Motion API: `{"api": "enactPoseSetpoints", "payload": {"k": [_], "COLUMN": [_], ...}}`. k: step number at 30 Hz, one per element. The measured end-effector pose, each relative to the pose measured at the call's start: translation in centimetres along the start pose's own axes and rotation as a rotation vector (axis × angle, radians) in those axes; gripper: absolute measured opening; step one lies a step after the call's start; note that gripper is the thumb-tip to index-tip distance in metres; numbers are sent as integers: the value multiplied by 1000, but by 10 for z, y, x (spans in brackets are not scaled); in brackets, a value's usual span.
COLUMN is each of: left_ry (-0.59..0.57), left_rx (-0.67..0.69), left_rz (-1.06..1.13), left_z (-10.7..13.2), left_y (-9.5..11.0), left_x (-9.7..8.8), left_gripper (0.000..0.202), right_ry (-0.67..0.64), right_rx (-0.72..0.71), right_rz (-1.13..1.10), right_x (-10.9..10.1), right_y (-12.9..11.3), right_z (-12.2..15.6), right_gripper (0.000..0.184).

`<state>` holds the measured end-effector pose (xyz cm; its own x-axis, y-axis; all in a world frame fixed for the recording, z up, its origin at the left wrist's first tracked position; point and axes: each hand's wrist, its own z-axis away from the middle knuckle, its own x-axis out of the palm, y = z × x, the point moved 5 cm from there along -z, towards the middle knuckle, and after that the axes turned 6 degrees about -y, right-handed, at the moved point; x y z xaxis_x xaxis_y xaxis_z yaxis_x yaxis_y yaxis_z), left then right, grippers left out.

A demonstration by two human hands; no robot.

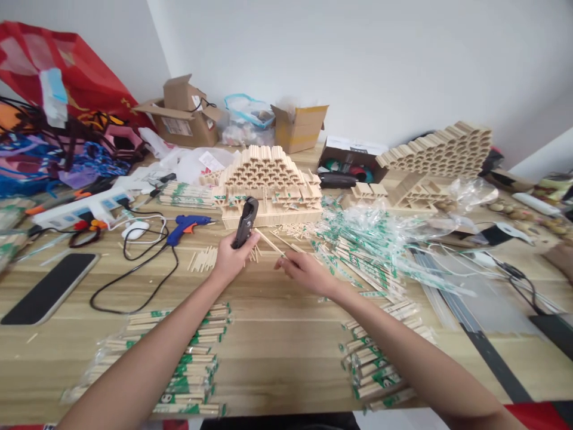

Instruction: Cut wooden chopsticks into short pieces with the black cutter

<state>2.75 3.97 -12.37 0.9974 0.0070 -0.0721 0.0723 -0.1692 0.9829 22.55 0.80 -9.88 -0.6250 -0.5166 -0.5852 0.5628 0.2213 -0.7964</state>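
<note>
My left hand (233, 258) is closed around a black plier-like cutter (246, 222), its rounded head pointing up and away. A thin wooden chopstick (270, 242) slants from my right hand (308, 272) toward the cutter and my left thumb. The right fingers are closed on its near end; a second stick (286, 240) lies close by. Just beyond both hands stands a stepped model built of short sticks (268, 179). Cut stick pieces (203, 259) lie to the left of my left hand, and more are scattered before the model.
A blue glue gun (188, 227) with a looping black cord and a phone (49, 288) lie left. Wrapped chopsticks (197, 370) lie under my forearms. Torn wrappers (358, 239) heap at right. Cardboard boxes (188, 125) and another stick structure (443, 149) stand behind.
</note>
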Motion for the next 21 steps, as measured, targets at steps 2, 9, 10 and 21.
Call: {"api": "enactPoseSetpoints", "payload": {"k": [2, 9, 10, 21], "left_ry": [-30, -198, -196, 259], "left_rx": [-33, -124, -130, -85], "left_rz": [68, 188, 171, 213], "left_z": [0, 1, 1, -8], "left_y": [2, -6, -9, -7], "left_x": [3, 14, 14, -12], "left_gripper": [36, 40, 39, 42], "right_ry": [-15, -59, -63, 65], "right_rx": [10, 79, 84, 94], "right_rz": [21, 57, 58, 204], "right_x": [-2, 3, 3, -100], "right_y": [-1, 16, 17, 41], "right_z": [3, 11, 12, 69], "right_gripper": [33, 39, 40, 47]}}
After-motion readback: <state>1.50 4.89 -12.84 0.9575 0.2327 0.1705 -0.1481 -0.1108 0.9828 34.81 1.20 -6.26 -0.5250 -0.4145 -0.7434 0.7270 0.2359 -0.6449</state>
